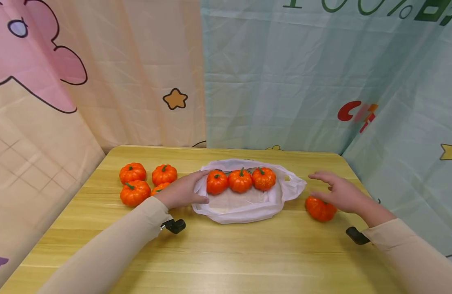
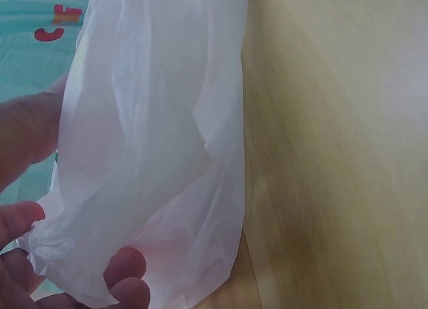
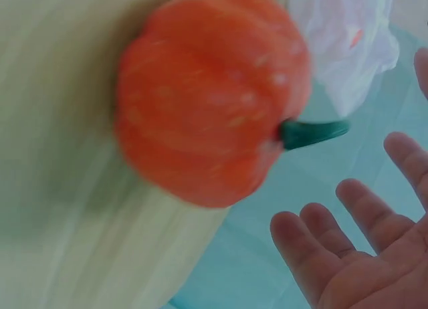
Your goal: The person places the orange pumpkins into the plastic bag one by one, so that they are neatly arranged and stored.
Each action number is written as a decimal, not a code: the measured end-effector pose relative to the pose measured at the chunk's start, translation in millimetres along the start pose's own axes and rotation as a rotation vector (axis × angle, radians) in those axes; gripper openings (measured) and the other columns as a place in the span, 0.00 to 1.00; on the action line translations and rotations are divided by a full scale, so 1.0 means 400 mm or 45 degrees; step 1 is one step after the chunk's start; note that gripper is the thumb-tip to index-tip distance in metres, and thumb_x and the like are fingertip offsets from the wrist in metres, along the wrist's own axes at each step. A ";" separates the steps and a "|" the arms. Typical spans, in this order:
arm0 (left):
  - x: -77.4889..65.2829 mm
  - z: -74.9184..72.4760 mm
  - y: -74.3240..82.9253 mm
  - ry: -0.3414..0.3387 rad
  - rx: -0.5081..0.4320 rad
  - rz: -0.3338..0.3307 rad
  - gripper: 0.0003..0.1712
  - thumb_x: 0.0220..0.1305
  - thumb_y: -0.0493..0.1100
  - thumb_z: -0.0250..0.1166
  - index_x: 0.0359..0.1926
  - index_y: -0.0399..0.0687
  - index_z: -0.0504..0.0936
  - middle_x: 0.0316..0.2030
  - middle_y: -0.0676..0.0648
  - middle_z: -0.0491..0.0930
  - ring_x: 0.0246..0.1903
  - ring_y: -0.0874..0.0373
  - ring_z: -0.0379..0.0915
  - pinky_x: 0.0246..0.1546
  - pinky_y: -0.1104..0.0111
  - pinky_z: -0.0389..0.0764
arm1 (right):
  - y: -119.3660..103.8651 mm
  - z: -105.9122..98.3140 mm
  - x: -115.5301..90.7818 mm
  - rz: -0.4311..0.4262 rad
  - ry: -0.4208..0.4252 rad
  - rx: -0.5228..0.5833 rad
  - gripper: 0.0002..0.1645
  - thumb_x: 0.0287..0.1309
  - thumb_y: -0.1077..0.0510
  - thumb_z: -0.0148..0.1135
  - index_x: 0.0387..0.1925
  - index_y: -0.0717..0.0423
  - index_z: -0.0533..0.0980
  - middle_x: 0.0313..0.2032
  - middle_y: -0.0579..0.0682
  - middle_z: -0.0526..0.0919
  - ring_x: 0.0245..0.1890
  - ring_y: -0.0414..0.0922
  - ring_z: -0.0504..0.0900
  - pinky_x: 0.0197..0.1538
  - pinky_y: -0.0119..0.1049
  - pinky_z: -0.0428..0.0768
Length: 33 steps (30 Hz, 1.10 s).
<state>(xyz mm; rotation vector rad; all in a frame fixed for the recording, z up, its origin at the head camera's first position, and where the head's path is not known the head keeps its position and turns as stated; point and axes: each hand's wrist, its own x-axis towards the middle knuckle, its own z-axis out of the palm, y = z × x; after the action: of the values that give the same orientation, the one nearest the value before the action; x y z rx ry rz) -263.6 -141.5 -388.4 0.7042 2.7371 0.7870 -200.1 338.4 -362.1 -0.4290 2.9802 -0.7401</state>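
Note:
A white plastic bag (image 1: 240, 216) lies spread open mid-table, with three small orange pumpkins (image 1: 240, 181) in a row along its far side. My left hand (image 1: 183, 190) grips the bag's left end; in the left wrist view its fingers (image 2: 127, 269) curl about the bunched white plastic (image 2: 147, 122). To the right of the bag sits a single orange pumpkin (image 1: 320, 210). My right hand (image 1: 343, 196) is just above it, fingers spread and holding nothing. In the right wrist view a gap shows between that pumpkin's green stem (image 3: 314, 133) and the fingers (image 3: 294, 239).
Several more orange pumpkins (image 1: 135, 193) stand on the left of the wooden table (image 1: 229, 253), one partly hidden behind my left hand. Printed curtains (image 1: 270, 81) hang behind the table and along both sides.

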 end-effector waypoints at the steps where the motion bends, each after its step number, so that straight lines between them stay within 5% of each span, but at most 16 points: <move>1: -0.001 -0.001 0.001 0.001 -0.001 0.004 0.55 0.60 0.54 0.78 0.83 0.55 0.60 0.78 0.41 0.65 0.75 0.39 0.66 0.76 0.44 0.67 | 0.006 0.001 -0.007 0.004 -0.006 0.005 0.40 0.67 0.47 0.72 0.72 0.62 0.71 0.74 0.72 0.66 0.71 0.73 0.66 0.64 0.73 0.74; 10: -0.005 0.000 -0.002 -0.001 -0.004 0.012 0.57 0.59 0.56 0.79 0.83 0.56 0.58 0.79 0.41 0.65 0.75 0.39 0.65 0.75 0.43 0.67 | 0.055 0.018 -0.054 0.013 -0.062 0.088 0.49 0.61 0.46 0.76 0.75 0.63 0.67 0.74 0.73 0.65 0.66 0.77 0.69 0.62 0.71 0.77; 20: -0.004 0.007 -0.009 0.015 -0.002 0.036 0.57 0.59 0.55 0.79 0.83 0.53 0.59 0.78 0.41 0.65 0.75 0.38 0.65 0.76 0.43 0.66 | 0.094 0.059 -0.075 0.040 -0.076 0.020 0.53 0.51 0.48 0.83 0.73 0.63 0.69 0.66 0.70 0.76 0.61 0.65 0.78 0.55 0.47 0.83; 27: -0.003 0.011 -0.011 0.026 -0.020 0.042 0.56 0.59 0.54 0.79 0.83 0.54 0.60 0.78 0.41 0.65 0.75 0.39 0.65 0.76 0.44 0.66 | 0.105 0.068 -0.073 0.091 -0.083 0.026 0.52 0.51 0.48 0.83 0.73 0.63 0.69 0.62 0.70 0.79 0.58 0.63 0.80 0.56 0.54 0.81; 33: -0.003 0.009 -0.013 0.020 -0.028 0.031 0.56 0.59 0.55 0.79 0.83 0.54 0.59 0.79 0.41 0.65 0.75 0.39 0.65 0.76 0.43 0.66 | 0.104 0.063 -0.066 0.108 -0.122 0.037 0.53 0.51 0.48 0.83 0.73 0.63 0.68 0.62 0.70 0.79 0.57 0.62 0.80 0.54 0.50 0.82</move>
<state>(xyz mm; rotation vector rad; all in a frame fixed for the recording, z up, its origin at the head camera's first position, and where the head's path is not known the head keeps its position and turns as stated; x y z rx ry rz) -263.4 -144.4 -394.4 0.7312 2.7343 0.8299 -182.7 369.6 -404.6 -0.3252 2.8746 -0.7318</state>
